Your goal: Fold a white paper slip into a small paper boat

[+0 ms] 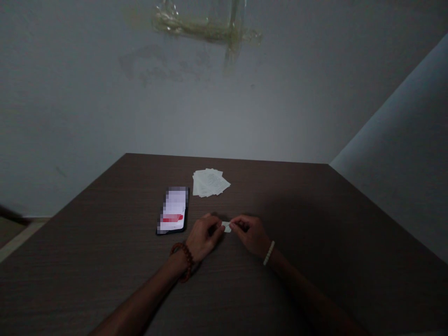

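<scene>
Between my two hands is a small pale piece of paper (pixel 226 227), low over the dark table or resting on it; I cannot tell which. My left hand (pixel 205 235) pinches its left side with thumb and fingers. From the right, my right hand (pixel 251 234) pinches the same paper near its upper right edge. The fingers hide parts of the paper, and any fold is too small to make out. A loose pile of white paper slips (pixel 210 182) lies beyond my hands, slightly to the left.
A phone (pixel 174 210) with a lit, partly blurred screen lies left of my left hand. The dark wooden table (pixel 115 205) reaches back to a grey wall (pixel 224 107). Yellowed clear tape (pixel 203 30) is stuck high on that wall. Another wall surface (pixel 402 154) slants along the right.
</scene>
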The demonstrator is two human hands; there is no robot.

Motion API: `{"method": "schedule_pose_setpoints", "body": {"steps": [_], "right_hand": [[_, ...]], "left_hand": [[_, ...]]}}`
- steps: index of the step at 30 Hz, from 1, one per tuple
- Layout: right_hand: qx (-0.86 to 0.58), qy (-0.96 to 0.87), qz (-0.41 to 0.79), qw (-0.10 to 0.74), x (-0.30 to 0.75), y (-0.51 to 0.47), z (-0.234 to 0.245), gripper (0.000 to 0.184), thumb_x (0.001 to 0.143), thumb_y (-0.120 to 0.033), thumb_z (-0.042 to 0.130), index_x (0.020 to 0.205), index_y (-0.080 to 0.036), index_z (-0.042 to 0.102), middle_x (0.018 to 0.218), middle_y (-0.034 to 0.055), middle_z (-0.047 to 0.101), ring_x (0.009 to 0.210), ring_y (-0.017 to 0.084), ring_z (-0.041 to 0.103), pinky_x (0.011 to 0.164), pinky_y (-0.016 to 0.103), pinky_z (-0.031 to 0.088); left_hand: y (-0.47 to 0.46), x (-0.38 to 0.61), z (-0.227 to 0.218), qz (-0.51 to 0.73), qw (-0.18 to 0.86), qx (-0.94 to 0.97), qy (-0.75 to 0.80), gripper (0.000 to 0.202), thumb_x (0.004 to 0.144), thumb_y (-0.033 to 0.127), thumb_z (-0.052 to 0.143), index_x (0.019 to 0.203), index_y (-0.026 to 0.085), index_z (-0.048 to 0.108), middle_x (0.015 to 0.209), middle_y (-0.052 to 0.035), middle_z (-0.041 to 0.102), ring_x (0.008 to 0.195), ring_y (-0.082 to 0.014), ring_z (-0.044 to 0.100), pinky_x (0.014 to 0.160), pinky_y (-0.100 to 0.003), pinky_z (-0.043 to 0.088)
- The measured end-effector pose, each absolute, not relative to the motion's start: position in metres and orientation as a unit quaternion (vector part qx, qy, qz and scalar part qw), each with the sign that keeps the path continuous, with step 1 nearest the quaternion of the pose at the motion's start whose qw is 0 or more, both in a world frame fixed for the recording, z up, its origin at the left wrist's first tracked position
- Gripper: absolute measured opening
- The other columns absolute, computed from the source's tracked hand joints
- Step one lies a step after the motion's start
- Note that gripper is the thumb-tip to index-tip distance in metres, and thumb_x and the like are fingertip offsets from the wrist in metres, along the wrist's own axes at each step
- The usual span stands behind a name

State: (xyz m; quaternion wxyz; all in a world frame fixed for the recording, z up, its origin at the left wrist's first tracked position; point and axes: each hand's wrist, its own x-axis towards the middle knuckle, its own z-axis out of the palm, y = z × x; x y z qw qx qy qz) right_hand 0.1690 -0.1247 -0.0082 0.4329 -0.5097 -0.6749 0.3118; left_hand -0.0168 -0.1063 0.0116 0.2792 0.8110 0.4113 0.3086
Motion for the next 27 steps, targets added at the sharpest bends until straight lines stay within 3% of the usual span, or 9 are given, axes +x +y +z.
{"method": "schedule_pose_setpoints", "body": {"steps": [3,7,13,20,27], "right_hand": [[-0.512,-0.690,0.283,0.427,0.1693,-0.1248,-0.0091,0.015,0.081,-0.028,0.061,0.075,-0.016,0.069,0.052,-0.0030,0.051,0.048,0.009,0.041,0.047,0.021,0.030],[-0.523,-0.687,0.266,0.428,0.1679,-0.1251,-0.0102,0.015,0.080,-0.028,0.062,0.074,-0.017,0.070,0.050,-0.0037,0.049,0.047,0.009,0.039,0.046,0.021,0.030],[-0.515,-0.654,0.329,0.447,0.1661,-0.1252,-0.0118,0.016,0.078,-0.030,0.063,0.079,-0.015,0.069,0.057,-0.0010,0.058,0.049,0.009,0.045,0.046,0.020,0.033],[-0.538,-0.675,0.276,0.423,0.1684,-0.1244,-0.0066,0.016,0.077,-0.029,0.064,0.070,-0.016,0.069,0.049,-0.0057,0.041,0.046,0.008,0.034,0.046,0.022,0.026],[-0.546,-0.661,0.282,0.430,0.1680,-0.1242,-0.0060,0.015,0.076,-0.028,0.064,0.071,-0.015,0.068,0.050,-0.0057,0.041,0.047,0.008,0.035,0.046,0.021,0.027]], "left_hand": [[-0.1062,-0.0156,0.0075,0.341,0.290,0.798,0.403,0.013,0.084,0.026,0.055,0.082,0.016,0.063,0.077,-0.0031,0.060,0.074,-0.0164,0.055,0.067,-0.027,0.041],[-0.1060,-0.0159,0.0067,0.353,0.312,0.780,0.412,0.014,0.082,0.026,0.058,0.074,0.016,0.065,0.070,-0.0020,0.062,0.069,-0.0152,0.057,0.065,-0.026,0.041],[-0.1066,-0.0164,0.0062,0.363,0.371,0.738,0.431,0.022,0.083,0.033,0.059,0.073,0.015,0.066,0.067,-0.0014,0.063,0.065,-0.0145,0.057,0.061,-0.025,0.042],[-0.1042,-0.0157,0.0042,0.344,0.349,0.762,0.424,0.017,0.082,0.030,0.060,0.076,0.016,0.069,0.070,-0.0029,0.065,0.070,-0.0158,0.058,0.066,-0.027,0.042],[-0.1063,-0.0138,0.0112,0.327,0.336,0.770,0.432,0.010,0.075,0.025,0.064,0.078,0.016,0.069,0.071,-0.0025,0.064,0.067,-0.0150,0.058,0.062,-0.025,0.042]]}}
